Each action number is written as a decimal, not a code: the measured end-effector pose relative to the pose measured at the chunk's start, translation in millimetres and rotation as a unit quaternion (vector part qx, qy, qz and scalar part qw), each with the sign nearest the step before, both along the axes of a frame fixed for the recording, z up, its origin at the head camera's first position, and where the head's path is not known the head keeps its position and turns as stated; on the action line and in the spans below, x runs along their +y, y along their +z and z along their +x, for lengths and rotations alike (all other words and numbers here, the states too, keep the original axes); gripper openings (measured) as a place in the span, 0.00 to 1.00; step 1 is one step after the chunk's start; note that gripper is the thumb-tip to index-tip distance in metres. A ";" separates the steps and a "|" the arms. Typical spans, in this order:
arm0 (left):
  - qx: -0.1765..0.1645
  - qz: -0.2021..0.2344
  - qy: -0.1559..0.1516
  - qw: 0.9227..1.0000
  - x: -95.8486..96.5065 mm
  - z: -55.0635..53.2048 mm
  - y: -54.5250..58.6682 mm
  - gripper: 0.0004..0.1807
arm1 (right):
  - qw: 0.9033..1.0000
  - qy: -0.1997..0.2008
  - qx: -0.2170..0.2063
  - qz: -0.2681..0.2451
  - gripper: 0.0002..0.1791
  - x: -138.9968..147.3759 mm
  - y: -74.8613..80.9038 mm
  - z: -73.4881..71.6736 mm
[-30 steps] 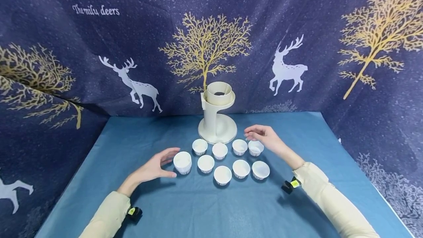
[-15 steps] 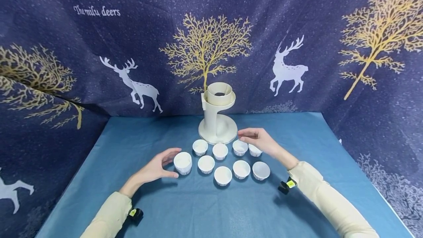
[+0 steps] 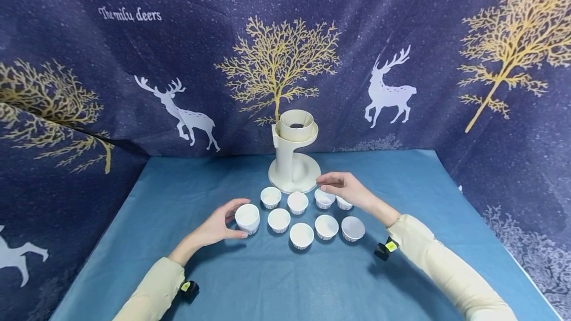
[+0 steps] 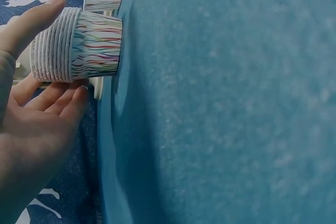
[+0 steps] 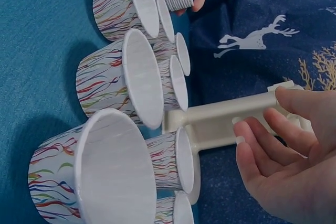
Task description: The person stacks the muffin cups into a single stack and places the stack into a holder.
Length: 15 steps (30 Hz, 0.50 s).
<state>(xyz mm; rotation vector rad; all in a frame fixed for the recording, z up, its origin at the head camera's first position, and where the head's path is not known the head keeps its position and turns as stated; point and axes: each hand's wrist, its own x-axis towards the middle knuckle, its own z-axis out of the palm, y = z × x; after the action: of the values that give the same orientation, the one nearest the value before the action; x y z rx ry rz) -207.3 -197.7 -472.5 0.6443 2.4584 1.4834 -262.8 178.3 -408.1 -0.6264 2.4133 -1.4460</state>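
At the centre-left of the frame, the person's left hand (image 3: 218, 227) curves round a tall stack of white paper cups (image 3: 247, 218) printed with thin coloured wavy lines. Thumb and fingers lie along opposite sides, and the stack looks upright. The main risk is here: too hard a pinch could dent the thin paper walls, while a sideways nudge could tip the stack onto the nearest single white paper cup (image 3: 279, 220) to its right. Nested this closely, the cups could also cling together, so a pull on one might bring several.

The right hand (image 3: 350, 189), right of centre, holds nothing; its fingers are relaxed and moderately spread over a back-row white paper cup (image 3: 324, 198). It partly hides the cup at that row's right end (image 3: 344, 204), which could be knocked by a drop of the palm. Its fingertips are also near the round base of the cream plastic stand (image 3: 284, 165), so a careless reach could bump that.

The black wrist camera (image 3: 384, 249) sits near the front-right cup (image 3: 353, 229); a low sweep of the forearm might catch its rim and slide it across the blue-covered desk (image 3: 267, 281).
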 end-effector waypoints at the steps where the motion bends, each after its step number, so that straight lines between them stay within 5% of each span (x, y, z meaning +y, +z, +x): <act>1: 0.000 -0.002 0.002 1.000 1.4 -0.2 -0.9 0.46 | 1.000 0.000 0.001 0.003 0.19 0.4 0.7 0.5; 15: 0.015 0.005 0.009 1.000 6.3 -1.4 -4.8 0.43 | 1.000 0.018 0.026 0.003 0.18 -14.1 4.7 -1.0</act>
<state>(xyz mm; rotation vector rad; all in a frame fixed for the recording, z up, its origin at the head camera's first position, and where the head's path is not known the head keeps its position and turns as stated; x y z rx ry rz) -208.7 -191.4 -477.3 0.6536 2.4871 1.5056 -263.8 164.2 -403.4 -0.7105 2.4304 -1.4259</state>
